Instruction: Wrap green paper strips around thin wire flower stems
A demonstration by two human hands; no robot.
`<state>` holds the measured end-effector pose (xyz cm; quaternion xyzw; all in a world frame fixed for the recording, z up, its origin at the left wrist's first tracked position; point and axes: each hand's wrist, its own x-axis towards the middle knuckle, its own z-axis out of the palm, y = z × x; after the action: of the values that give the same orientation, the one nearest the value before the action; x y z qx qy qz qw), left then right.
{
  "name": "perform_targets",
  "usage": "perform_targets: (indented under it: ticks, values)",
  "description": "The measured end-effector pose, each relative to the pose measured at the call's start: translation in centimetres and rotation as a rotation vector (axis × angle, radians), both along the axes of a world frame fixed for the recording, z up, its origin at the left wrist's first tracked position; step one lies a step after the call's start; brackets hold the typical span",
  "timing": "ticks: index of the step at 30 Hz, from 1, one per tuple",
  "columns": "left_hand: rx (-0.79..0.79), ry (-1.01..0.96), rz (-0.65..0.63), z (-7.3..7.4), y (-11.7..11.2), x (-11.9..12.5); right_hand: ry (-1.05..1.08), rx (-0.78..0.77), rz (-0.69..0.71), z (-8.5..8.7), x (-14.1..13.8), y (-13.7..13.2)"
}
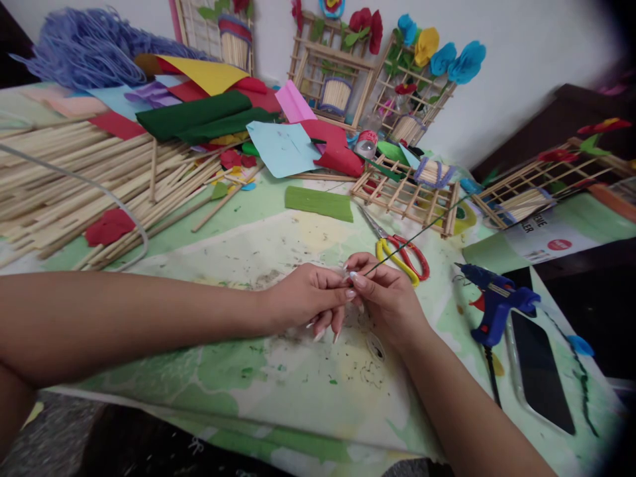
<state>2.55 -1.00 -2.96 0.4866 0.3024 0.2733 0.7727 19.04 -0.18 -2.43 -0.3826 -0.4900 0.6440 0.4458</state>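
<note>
My left hand [315,295] and my right hand [385,295] meet over the middle of the table, fingertips together. A thin dark green wire [422,230] runs from between them up to the right. The fingers of my right hand pinch its lower end, and my left thumb and forefinger close on the same spot; the very tip is hidden by the fingers. Just behind my right hand lie scissors [403,257] with one red and one yellow handle. A strip of green crepe paper [318,203] rests flat on the cloth farther back.
Bamboo sticks [74,179] and coloured paper [199,116] spread over the left and back. A small stick rack [402,192] lies behind the scissors. To the right are a blue glue gun [497,298] and a phone [540,371]. Stick frames with paper flowers [442,56] lean on the wall.
</note>
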Motion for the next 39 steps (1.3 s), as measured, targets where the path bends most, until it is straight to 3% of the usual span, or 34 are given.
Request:
perform_targets:
  ticks: [8, 16, 39]
  values:
    - [0.004, 0.081, 0.0, 0.4, 0.0, 0.1, -0.026, -0.026, -0.043, -0.1, -0.2, 0.1]
    - [-0.037, 0.05, -0.011, 0.2, 0.0, 0.0, 0.103, -0.014, -0.095, 0.8, 0.0, 0.3]
    - [-0.067, -0.006, -0.032, -0.1, 0.1, 0.1, 0.244, -0.003, -0.279, 0.5, 0.5, 1.0]
